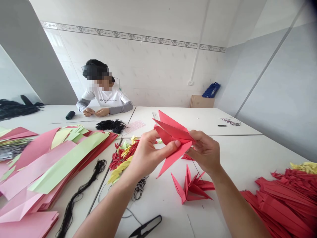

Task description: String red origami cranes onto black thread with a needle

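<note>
A red folded paper piece (173,127) with several pointed flaps is held up above the table between both hands. My left hand (153,152) is closed on its left side, the thumb pressed across a lower flap. At its right end, my right hand (205,150) pinches the paper, its fingertips partly hidden. From near that hand a thin dark thread runs down to a red folded paper star (190,188) lying on the table. Thread snips (148,228) with black handles lie near the front edge. A tangle of dark cord (140,188) rests by my left forearm.
Pink, green and red paper sheets (64,165) are heaped at left, beside a black thread bundle (81,195). Red and yellow folded pieces (123,155) lie mid-table. More red folded paper (287,195) is piled at right. A person (104,96) sits across the table near a dark spool (70,115).
</note>
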Available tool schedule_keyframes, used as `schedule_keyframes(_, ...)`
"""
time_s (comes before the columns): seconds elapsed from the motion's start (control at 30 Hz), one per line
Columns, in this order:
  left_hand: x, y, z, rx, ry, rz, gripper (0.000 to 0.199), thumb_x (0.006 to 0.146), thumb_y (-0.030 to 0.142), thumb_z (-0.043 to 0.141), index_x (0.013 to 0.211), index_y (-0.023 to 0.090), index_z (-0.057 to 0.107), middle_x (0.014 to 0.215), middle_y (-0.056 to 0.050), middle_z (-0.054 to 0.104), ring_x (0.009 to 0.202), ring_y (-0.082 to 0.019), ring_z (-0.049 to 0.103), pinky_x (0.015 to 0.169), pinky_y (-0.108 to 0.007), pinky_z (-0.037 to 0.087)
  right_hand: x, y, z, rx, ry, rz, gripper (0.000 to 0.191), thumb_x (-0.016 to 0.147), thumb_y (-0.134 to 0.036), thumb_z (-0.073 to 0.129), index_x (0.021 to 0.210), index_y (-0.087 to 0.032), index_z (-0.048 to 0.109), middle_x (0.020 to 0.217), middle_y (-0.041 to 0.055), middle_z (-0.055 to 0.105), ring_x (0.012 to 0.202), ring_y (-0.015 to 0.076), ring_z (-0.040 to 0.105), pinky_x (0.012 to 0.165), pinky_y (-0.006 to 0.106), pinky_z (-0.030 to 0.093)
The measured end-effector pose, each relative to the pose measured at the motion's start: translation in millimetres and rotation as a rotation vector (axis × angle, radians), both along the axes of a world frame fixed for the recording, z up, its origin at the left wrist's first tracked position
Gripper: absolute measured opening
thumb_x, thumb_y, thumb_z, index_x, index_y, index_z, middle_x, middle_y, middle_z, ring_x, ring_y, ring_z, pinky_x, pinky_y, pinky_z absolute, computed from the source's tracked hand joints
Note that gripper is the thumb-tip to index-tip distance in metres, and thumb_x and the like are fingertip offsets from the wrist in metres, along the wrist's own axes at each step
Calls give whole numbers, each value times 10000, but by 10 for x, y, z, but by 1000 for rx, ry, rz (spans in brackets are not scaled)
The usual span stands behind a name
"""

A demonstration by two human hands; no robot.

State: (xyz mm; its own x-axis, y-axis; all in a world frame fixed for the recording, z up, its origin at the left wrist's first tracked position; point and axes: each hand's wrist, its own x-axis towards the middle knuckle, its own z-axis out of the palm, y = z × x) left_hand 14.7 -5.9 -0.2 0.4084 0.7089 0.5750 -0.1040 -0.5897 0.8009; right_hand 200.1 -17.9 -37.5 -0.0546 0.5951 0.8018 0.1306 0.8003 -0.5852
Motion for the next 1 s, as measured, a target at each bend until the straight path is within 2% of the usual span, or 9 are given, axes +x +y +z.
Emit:
schedule_keyframes(0.2,-14,15,16,-68,-1,6,146,834,344,771,824,198,760,879,-42,761,819,-200,685,719,-323,560,9,32,5,88,-91,-26,25,895,-270,683,909,-251,675,758,9,718,675,168,668,605,332,565)
schedule_keyframes(0.33,-15,17,16,-90,1,-8,150,836,337,767,813,190,750,845,-38,758,776,-186,673,696,-314,551,24,33,4,155,-136,-34,53,891,-211,688,923,-253,693,752,-4,713,657,158,665,576,306,536)
schedule_keyframes(0.43,-9,-15,38,-24,18,43,137,866,319,733,805,197,753,834,-31,754,781,-182,674,705,-311,549,28,27,-13,153,-152,-54,62,885,-190,688,878,-251,690,712,-16,684,632,148,632,578,300,514)
schedule_keyframes(0.53,-8,-45,59,61,34,137,97,862,297,735,827,209,759,837,-23,754,778,-185,674,712,-316,545,20,29,-37,61,-149,-63,84,883,-188,677,823,-244,658,699,-16,649,643,145,600,599,305,504)
schedule_keyframes(0.7,3,-43,18,143,21,230,75,865,288,732,902,229,761,838,-12,755,759,-184,672,713,-324,544,-25,33,-67,30,-63,-62,144,847,-116,674,795,-240,622,690,-35,616,639,124,547,591,275,463)
schedule_keyframes(0.83,31,-33,-42,161,4,224,87,892,283,702,895,211,751,855,-16,752,773,-165,670,718,-293,534,-54,29,-103,31,-17,-62,133,848,-116,684,823,-243,652,736,-31,667,670,125,602,606,265,497)
schedule_keyframes(1.0,23,-44,-21,65,13,141,122,894,292,701,875,180,746,860,-28,755,796,-159,674,730,-269,534,-38,59,-123,101,-17,-66,124,837,-152,736,788,-237,661,707,-32,668,628,124,607,599,272,513)
